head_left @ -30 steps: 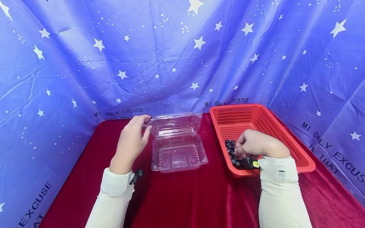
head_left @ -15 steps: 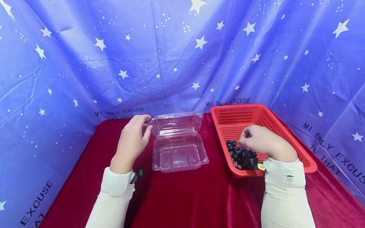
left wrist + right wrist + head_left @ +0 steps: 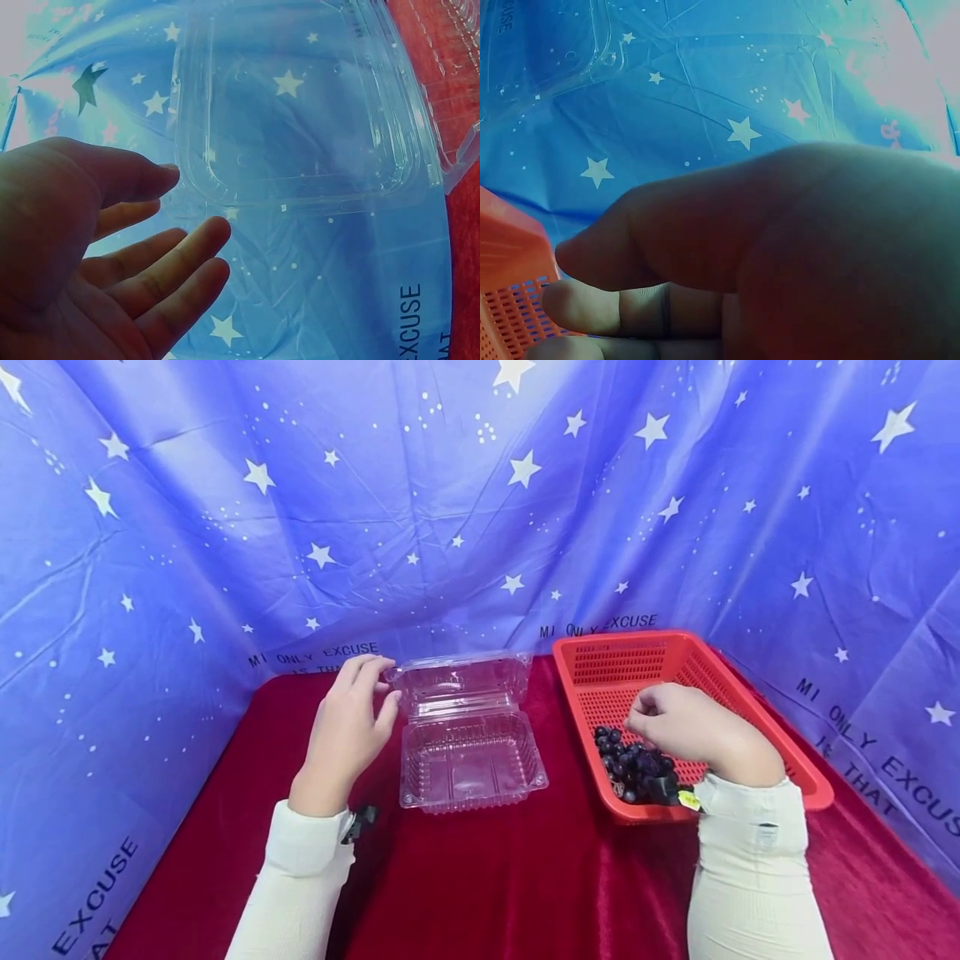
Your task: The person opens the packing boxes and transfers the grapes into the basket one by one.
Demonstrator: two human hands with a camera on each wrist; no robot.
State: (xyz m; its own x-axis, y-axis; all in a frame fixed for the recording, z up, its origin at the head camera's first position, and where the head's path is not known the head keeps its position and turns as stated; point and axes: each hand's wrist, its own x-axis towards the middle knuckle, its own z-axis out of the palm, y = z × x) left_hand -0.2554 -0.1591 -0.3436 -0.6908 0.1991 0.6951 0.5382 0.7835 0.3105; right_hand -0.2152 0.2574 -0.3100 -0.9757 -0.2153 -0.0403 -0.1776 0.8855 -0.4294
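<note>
A clear plastic clamshell box (image 3: 472,768) stands on the red cloth with its lid (image 3: 461,685) raised at the back. At the lid's left edge is my left hand (image 3: 347,735), its fingers loosely extended; in the left wrist view nothing lies between thumb and fingers (image 3: 187,262). My right hand (image 3: 686,727) hovers over the red basket (image 3: 757,727), thumb near the bent forefinger, and no held thing shows in the right wrist view. Beneath and left of it, dark grapes (image 3: 633,764) lie in the basket's near left corner, partly covered by the wrist camera.
Red velvet cloth (image 3: 457,877) covers the table. A blue star-printed curtain (image 3: 420,510) hangs close behind and at both sides. The basket's raised rim (image 3: 577,718) stands between the grapes and the clamshell box.
My right hand has risen from among the grapes and shifted slightly right, so more of the bunch shows. The left hand has stayed beside the lid, which tilts a little more upright.
</note>
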